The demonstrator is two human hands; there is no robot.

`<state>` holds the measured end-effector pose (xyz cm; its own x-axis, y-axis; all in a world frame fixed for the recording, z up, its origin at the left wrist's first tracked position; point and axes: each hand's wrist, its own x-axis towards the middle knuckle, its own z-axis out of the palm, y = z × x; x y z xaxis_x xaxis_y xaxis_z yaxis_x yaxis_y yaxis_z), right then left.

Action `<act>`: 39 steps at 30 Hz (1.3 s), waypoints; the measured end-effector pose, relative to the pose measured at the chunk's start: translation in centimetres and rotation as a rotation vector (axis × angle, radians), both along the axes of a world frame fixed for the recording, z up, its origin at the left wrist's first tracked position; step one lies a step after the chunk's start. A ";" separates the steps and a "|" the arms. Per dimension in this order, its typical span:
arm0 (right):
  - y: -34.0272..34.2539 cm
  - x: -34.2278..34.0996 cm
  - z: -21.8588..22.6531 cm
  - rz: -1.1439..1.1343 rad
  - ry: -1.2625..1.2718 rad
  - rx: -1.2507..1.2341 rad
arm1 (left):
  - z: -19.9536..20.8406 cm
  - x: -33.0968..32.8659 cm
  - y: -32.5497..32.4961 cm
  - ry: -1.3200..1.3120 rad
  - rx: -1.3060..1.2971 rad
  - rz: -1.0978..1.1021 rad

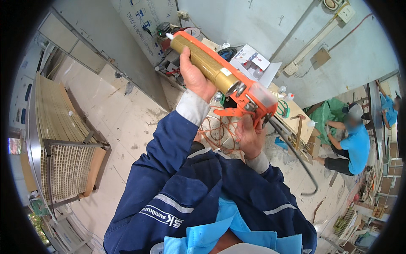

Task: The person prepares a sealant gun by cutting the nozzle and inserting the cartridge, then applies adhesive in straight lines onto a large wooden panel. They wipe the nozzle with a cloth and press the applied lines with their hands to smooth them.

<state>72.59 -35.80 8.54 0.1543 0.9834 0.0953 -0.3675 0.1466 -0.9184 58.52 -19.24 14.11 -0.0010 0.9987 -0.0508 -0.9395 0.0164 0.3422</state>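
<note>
I hold an orange caulking gun (pixel 263 98) up in front of me, tilted with its white nozzle toward the upper left. A gold sealant cartridge (pixel 203 61) lies in its cradle. My left hand (pixel 197 80) is wrapped round the cartridge from below, thumb along its side. My right hand (pixel 251 136) grips the gun's rear end, its thumb pressed near the back plate; some of its fingers are hidden. From the rear, a long hooked metal rod (pixel 298 158) sticks out to the lower right. The orange trigger (pixel 228 111) hangs between my hands.
Behind the gun, a work table (pixel 296 122) bears a hammer (pixel 299 130), green-handled scissors (pixel 283 109) and an opened white box (pixel 253 63). Orange cord (pixel 218 133) lies on the floor. A rack of panels (pixel 63 127) stands left. At right, a person (pixel 355 144) crouches by a green sack (pixel 327 118).
</note>
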 end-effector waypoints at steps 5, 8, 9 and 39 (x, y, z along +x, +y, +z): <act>-0.6 -1.1 1.3 0.019 0.218 -0.102 | -0.3 -1.6 -2.1 -0.063 0.086 -0.087; -1.4 -1.9 1.5 0.074 0.265 -0.152 | -0.9 -2.6 -3.2 -0.074 0.161 -0.096; -1.6 -2.2 1.5 0.092 0.268 -0.163 | -1.1 -3.0 -3.4 -0.063 0.137 -0.075; -7.8 -24.8 1.9 0.684 -0.057 -0.386 | -5.6 -27.8 -22.1 -0.070 0.022 0.377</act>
